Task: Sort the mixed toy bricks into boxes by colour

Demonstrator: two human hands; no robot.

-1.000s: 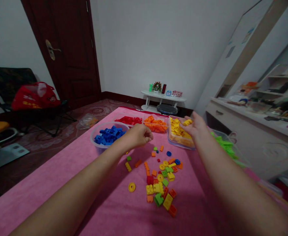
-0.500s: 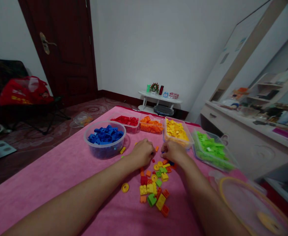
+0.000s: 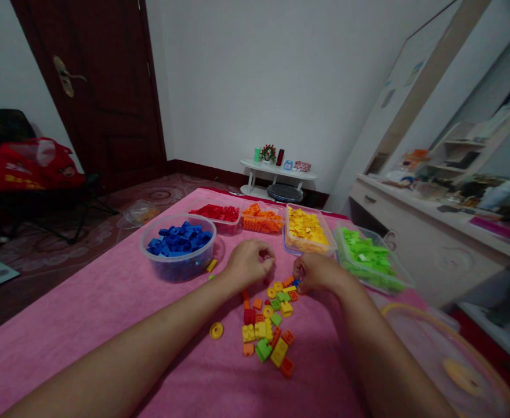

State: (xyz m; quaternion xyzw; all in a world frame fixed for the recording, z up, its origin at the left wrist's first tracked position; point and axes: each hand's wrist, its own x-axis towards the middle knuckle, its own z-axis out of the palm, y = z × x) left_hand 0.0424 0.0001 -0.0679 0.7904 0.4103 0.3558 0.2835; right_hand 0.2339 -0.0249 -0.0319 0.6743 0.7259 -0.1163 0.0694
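Note:
My left hand (image 3: 249,264) is curled low over the cloth, thumb and fingers closed around a small orange brick (image 3: 274,260) of which only a sliver shows. Opposite it, my right hand (image 3: 318,271) reaches down with bent fingers at a blue brick (image 3: 296,283), mostly covered by the fingertips. Toward me lies a loose pile of toy bricks: a yellow brick (image 3: 279,352), a green brick (image 3: 263,349), a red brick (image 3: 249,316) and several orange ones. Round yellow wheels are mixed in, and one yellow wheel (image 3: 216,330) lies apart on the left.
Behind my hands stand a round tub of blue bricks (image 3: 178,276) and boxes of red bricks (image 3: 228,227), orange bricks (image 3: 262,222), yellow bricks (image 3: 307,227) and green bricks (image 3: 368,252). A yellow-rimmed clear lid (image 3: 415,348) lies at right on the pink cloth (image 3: 119,331).
My left hand has opened its curl somewhat and closed at the orange brick that lay between the hands. My right hand has come down toward the blue brick. The view has shifted slightly.

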